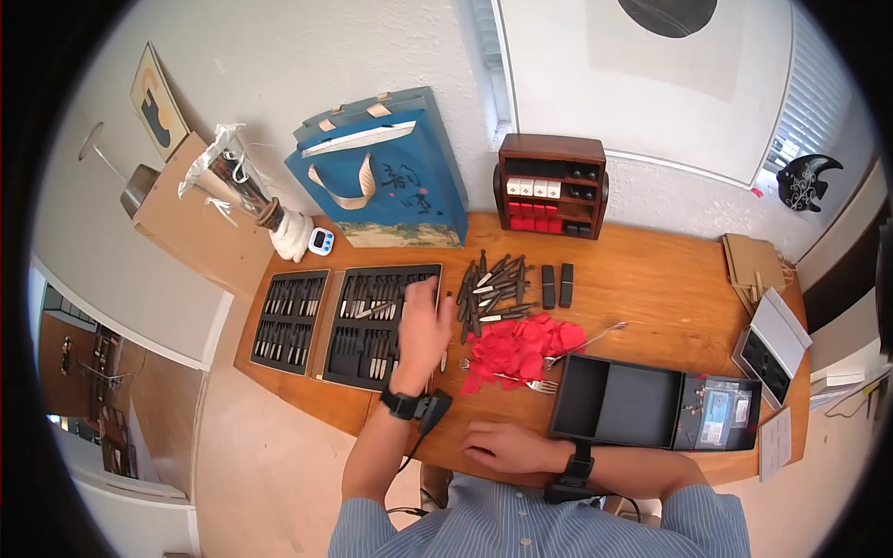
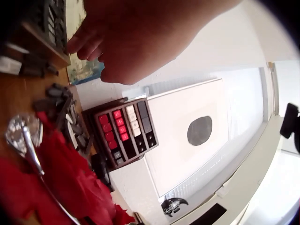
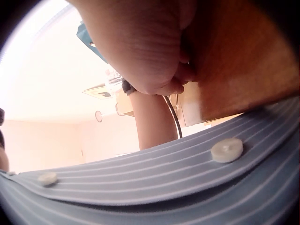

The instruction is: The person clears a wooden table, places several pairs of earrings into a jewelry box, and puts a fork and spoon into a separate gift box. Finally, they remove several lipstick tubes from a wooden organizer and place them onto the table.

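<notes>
My left hand (image 1: 425, 325) is over the right side of a black slotted tray (image 1: 344, 342), which holds rows of small black-and-silver pieces. In the left wrist view its fingers (image 2: 89, 44) bend down at the tray's edge; whatever lies under the fingertips is hidden, so I cannot tell if they pinch a piece. Just right of that hand lies a loose pile of similar slim pieces (image 1: 498, 279). My right hand (image 1: 507, 448) rests at the table's front edge, fingers loosely bent around nothing.
A second filled tray (image 1: 290, 321) lies at the left. Red petals (image 1: 530, 349), a fork (image 1: 542, 386) and a long-handled spoon (image 1: 609, 329) lie mid-table. Right of them sits an open black box (image 1: 637, 405). Behind stand a blue gift bag (image 1: 391, 177) and a small wooden shelf (image 1: 551, 144).
</notes>
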### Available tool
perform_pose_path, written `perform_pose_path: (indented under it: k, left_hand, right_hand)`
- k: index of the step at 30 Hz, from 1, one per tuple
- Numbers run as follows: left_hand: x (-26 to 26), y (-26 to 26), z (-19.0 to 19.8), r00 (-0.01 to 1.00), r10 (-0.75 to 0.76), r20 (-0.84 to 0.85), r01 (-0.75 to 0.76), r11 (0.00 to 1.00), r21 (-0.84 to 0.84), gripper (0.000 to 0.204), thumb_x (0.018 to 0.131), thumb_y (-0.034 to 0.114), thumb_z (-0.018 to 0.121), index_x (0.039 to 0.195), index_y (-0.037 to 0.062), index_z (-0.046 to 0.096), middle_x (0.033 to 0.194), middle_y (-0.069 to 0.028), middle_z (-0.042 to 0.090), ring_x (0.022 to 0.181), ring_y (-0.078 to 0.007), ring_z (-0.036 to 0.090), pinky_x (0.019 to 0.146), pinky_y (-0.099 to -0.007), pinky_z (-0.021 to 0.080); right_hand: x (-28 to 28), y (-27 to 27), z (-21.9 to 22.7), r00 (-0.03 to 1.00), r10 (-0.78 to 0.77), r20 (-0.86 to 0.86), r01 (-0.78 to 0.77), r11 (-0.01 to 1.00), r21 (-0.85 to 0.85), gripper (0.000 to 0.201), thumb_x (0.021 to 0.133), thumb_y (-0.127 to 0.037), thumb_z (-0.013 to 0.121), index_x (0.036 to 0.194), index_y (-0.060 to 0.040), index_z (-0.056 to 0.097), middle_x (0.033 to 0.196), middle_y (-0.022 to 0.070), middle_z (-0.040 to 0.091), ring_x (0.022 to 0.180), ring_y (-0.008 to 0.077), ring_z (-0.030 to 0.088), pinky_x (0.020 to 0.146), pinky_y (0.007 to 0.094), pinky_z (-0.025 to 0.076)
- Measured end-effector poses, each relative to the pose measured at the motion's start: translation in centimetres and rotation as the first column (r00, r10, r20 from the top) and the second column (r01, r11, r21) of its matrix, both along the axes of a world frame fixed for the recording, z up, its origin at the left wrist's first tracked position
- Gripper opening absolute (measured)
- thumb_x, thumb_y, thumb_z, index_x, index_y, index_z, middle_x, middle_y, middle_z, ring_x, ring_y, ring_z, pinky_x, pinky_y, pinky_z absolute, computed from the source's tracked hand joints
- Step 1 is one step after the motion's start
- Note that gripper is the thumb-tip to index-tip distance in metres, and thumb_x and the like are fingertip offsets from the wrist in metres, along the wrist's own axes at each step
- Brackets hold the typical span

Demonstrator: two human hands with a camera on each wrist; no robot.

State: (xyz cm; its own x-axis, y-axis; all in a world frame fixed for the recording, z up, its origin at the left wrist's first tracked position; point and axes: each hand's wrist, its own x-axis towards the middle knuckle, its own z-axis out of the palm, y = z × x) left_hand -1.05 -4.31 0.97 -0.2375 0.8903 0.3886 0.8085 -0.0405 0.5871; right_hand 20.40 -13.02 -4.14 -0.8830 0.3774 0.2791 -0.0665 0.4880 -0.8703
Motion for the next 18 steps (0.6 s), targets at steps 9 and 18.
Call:
perform_pose_path:
  k: [9,18]
  left_hand:
    - [-7.3,-11.9,-3.3,0.893,0.317,-0.319,-0.388,0.902,-0.188,0.074,0.09,0.034,0.075,0.135,-0.0171,0.045,0.14,-0.0328,0.045,0.128,-0.0462,0.044,0.109,-0.0492,0.038]
    - [-6.4,-11.9,-1.4,0.903,0.332,-0.273,-0.391,0.898,-0.201,0.069,0.089,0.033,0.075,0.132,-0.0146,0.05,0.128,-0.0286,0.054,0.117,-0.0441,0.051,0.102,-0.048,0.043]
  right_hand:
    - [0.0,0.0,0.8,0.999,0.03,0.018,-0.029,0.997,-0.074,0.014,0.098,-0.015,0.058,0.102,-0.0023,0.063,0.101,0.0126,0.06,0.093,0.0337,0.062,0.08,0.0408,0.052]
    - [0.0,0.1,1.2,0.997,0.019,0.08,-0.013,0.997,-0.074,0.014,0.098,-0.015,0.059,0.103,-0.003,0.065,0.103,0.0109,0.061,0.093,0.0328,0.064,0.08,0.039,0.052]
